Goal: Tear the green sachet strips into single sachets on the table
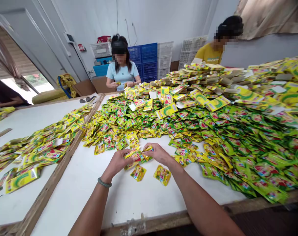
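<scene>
Far left, a person's dark sleeve [6,93] at the table edge. Next, a spread of yellow-green cartons [41,150] on the white tabletop [85,186], bounded on its right by a long wooden strip [58,170] running away from the viewer. Left hand [119,162], wearing a beaded bracelet [104,183], comes in from below; fingers curled, thumb across the near side of a printed pack [136,156] in yellow, green and red. Carton or sachet, cannot tell. The pack sits between the two hands, just above the tabletop, at the near edge of the heap. Beyond, a co-worker in a light blue shirt [121,73], both hands raised at the table, blue crates [149,60] behind. Just below the held pack, one loose yellow sachet [138,173] lies flat. Right hand [160,154]: thumb and fingers nearly closed, tips pinching a small yellow piece [148,148] beside the pack. Another yellow sachet [162,175] lies beneath the right wrist. Rightward, a broad heap of green and yellow sachets [237,144], with printed boxes [217,103] piled behind and over it; past those, a co-worker in a yellow shirt [208,54].
</scene>
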`<state>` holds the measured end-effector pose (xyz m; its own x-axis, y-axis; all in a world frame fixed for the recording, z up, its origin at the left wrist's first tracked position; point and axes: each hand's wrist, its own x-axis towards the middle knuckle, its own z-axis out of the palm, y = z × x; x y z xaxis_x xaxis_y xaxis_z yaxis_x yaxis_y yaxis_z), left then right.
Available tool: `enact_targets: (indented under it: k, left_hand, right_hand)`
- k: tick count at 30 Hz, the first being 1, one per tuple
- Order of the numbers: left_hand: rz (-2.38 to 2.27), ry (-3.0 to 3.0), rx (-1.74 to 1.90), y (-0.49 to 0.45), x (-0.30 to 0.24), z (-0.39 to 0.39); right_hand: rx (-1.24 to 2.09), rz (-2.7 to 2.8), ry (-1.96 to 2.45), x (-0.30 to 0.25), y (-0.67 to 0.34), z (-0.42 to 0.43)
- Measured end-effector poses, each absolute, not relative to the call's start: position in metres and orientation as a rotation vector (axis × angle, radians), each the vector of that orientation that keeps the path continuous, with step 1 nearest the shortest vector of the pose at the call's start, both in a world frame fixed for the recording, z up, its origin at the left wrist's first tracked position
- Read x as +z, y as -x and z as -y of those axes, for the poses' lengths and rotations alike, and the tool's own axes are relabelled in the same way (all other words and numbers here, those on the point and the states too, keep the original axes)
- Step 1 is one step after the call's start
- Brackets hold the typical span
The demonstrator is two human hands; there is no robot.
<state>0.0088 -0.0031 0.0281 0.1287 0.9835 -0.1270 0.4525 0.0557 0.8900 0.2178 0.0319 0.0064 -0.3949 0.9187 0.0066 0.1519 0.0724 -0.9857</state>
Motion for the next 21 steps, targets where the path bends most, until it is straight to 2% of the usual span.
enact_targets:
  k: [5, 12, 16, 21]
  left_hand:
    - [-1.319, -1.31, 0.878, -0.019, 0.009, 0.001]
    - [-1.306, -1.136, 0.94, -0.025, -0.005, -0.001]
    - [-1.28, -1.064, 0.938, -0.026, -0.011, 0.001]
    - [-1.259, -1.027, 1.041, -0.027, -0.005, 0.001]
  right_hand:
    - [1.274, 1.366, 1.133, -0.003, -0.22, -0.046]
    - [1.045, 1.742, 1.281, -0.004, -0.215, -0.047]
    - [1.07, 1.84, 1.276, 0.003, -0.214, -0.041]
    - [1.124, 1.707, 1.181, 0.013, -0.218, -0.037]
